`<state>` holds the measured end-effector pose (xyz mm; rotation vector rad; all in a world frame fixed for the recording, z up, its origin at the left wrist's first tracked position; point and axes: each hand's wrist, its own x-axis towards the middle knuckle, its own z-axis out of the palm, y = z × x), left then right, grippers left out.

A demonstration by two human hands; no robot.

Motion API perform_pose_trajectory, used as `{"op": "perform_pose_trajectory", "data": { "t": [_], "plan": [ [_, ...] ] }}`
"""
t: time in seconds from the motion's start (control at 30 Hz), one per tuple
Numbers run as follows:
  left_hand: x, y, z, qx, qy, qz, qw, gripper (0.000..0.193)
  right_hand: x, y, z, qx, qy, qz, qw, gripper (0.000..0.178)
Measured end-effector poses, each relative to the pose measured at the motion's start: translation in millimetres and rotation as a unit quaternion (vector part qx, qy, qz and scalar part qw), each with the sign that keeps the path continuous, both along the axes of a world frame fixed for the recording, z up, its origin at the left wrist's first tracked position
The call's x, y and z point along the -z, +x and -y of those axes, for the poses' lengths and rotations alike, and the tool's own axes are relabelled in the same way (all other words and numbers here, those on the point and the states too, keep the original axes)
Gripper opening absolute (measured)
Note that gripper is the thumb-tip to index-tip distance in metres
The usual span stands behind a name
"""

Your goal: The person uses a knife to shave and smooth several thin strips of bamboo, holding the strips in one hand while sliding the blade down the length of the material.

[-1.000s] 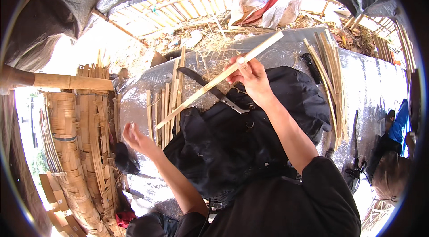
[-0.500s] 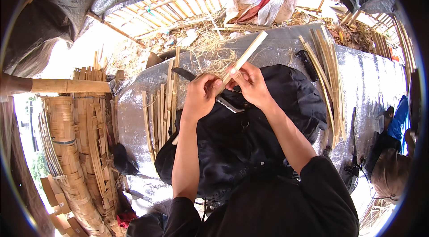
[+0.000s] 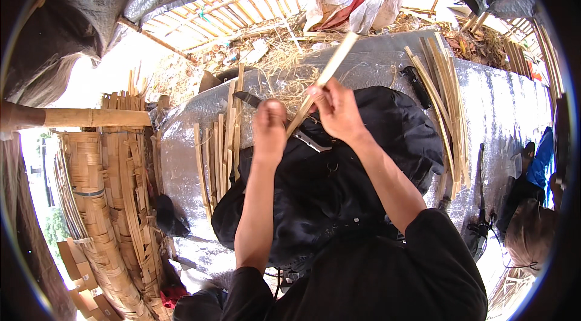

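My right hand (image 3: 340, 110) is closed around a pale bamboo strip (image 3: 336, 61), thumb on top. The strip slants up and away to the right, its lower end close to my left hand (image 3: 270, 130). Motion smears my left fingers, so their grip cannot be made out. Beyond that hand a dark blade (image 3: 247, 99) sticks out. In line with it, a silver-coloured piece (image 3: 312, 141) rests on the black cloth (image 3: 339, 182) over my lap. They may be one knife, but my left hand hides the middle.
Bamboo strips (image 3: 218, 151) lie to my left, and a longer bundle (image 3: 449, 109) to my right, on a silvery sheet (image 3: 496, 115). A black cylindrical object (image 3: 415, 87) lies beside the right bundle. Woven bamboo rolls (image 3: 91, 188) stand far left. Another person's head (image 3: 530, 236) shows at lower right.
My left hand has come off the strip's middle, shifting slightly left, and is now blurred. The strip has moved slightly down and left at its upper end, still in my right hand.
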<state>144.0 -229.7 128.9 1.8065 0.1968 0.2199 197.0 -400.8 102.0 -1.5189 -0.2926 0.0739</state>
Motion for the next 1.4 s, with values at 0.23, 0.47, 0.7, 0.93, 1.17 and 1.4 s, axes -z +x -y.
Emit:
{"op": "perform_pose_trajectory", "data": {
  "t": [0.23, 0.47, 0.7, 0.93, 1.17, 1.4],
  "plan": [
    [-29.5, 7.1, -99.7, -0.01, -0.343, 0.108, 0.933, 0.022, 30.0, 6.3, 32.2, 0.053, 0.127, -0.094, 0.986, 0.035],
    [-16.4, 20.6, -122.7, -0.202, 0.458, -0.291, 0.815, 0.089, 17.7, 8.8, 67.5, 0.112, 0.196, -0.153, 0.962, 0.034],
    [5.0, 0.5, -108.8, -0.099, 0.29, -0.165, 0.938, 0.062, -15.7, 81.7, 228.1, 0.39, 0.044, 0.047, 0.918, 0.031],
    [39.2, -42.5, -162.1, -0.172, 0.145, -0.194, 0.955, 0.052, -150.8, 128.1, 298.2, 0.43, -0.011, 0.092, 0.898, 0.032],
    [82.9, -63.1, -193.4, -0.155, 0.154, -0.211, 0.953, 0.049, -155.0, 201.8, 372.9, 0.48, -0.405, 0.056, 0.776, 0.046],
    [79.1, -84.1, -182.9, -0.189, 0.144, -0.248, 0.939, 0.044, 3.6, 165.9, 347.7, 0.2, -0.687, -0.038, 0.698, 0.049]
  ]
}}
